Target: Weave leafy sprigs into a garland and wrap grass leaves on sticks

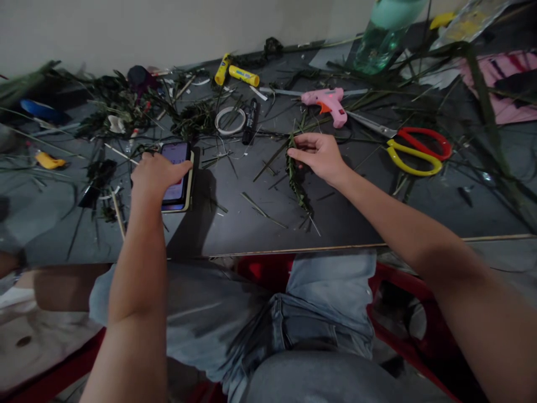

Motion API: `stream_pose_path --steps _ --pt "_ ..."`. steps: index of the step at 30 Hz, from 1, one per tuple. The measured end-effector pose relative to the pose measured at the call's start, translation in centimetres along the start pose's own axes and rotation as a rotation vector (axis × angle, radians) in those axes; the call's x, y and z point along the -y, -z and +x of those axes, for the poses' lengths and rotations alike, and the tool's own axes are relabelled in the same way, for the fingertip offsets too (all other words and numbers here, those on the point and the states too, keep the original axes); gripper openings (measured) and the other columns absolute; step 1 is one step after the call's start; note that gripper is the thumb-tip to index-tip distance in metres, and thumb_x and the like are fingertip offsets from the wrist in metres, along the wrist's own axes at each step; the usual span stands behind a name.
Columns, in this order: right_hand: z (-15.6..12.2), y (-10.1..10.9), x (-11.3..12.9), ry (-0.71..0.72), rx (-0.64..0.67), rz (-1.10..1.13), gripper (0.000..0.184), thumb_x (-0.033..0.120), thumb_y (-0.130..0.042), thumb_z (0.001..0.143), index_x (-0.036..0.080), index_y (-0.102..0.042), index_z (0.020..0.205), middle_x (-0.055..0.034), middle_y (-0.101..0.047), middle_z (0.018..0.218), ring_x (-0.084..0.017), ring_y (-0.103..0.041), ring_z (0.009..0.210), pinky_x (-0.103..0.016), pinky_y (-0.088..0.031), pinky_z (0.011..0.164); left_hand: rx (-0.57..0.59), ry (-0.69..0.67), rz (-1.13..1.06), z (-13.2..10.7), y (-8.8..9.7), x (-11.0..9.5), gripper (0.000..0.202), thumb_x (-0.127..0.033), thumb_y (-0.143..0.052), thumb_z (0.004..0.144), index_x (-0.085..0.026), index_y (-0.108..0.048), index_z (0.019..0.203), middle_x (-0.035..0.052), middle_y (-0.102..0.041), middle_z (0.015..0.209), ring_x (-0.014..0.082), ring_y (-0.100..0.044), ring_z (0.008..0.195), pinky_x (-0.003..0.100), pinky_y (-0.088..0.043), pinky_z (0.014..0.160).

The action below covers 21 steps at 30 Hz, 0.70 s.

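The braid (298,190) of green leaf strips lay on the dark table (218,229), in front of the person, its lower end trailing toward the near edge. The right hand (316,157) pinched it near its upper end, thumb and fingertips closed on the leaves. Well to the left of the braid, the left hand (153,176) lay across a phone (176,157), thumb reaching its right edge — whether the fingers gripped it, one could not tell. The phone's screen was lit, and a pale-edged thing showed beneath it. Beyond the braid and a little left were a black marker (250,123) and, just beside it, a white ring (230,133); farther back in that direction lay two yellow tubes (244,75). A pink glue gun (325,99) lay beyond the braid to the right, and scissors (392,134) with one red and one yellow handle lay right of it. Farthest out, beyond the braid and to the right — a green bottle (374,50) stood near the wall (159,28).
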State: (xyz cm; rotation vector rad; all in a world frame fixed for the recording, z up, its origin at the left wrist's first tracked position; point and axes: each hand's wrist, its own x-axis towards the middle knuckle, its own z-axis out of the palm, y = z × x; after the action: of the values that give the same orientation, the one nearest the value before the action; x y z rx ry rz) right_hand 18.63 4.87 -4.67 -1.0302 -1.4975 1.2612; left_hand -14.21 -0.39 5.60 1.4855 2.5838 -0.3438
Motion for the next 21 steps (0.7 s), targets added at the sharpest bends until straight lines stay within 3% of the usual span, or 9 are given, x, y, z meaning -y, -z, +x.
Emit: stream_pose_path --steps 13,21 --pt "-0.27 -0.25 0.39 -0.038 -0.018 -0.014 0.043 0.040 -0.088 0.068 0.016 -0.069 0.099 -0.0055 -0.071 0.088 -0.015 -0.064 0.065 -0.037 -0.062 0.060 0.013 0.007 -0.008 0.34 -0.27 0.25 0.094 -0.056 -0.049 0.086 0.012 -0.035 0.150 0.0348 -0.040 0.154 0.0462 -0.041 0.147 0.049 -0.034 0.120" --pt "-0.37 -0.23 0.63 -0.057 -0.005 -0.038 0.044 0.043 -0.087 0.069 0.017 -0.069 0.100 -0.0057 -0.071 0.089 -0.015 -0.064 0.067 -0.038 -0.062 0.064 -0.006 0.018 0.001 -0.04 -0.28 -0.08 0.093 -0.055 -0.048 0.084 0.011 -0.040 0.148 0.0336 -0.045 0.151 0.0449 -0.044 0.145 0.048 -0.036 0.119"
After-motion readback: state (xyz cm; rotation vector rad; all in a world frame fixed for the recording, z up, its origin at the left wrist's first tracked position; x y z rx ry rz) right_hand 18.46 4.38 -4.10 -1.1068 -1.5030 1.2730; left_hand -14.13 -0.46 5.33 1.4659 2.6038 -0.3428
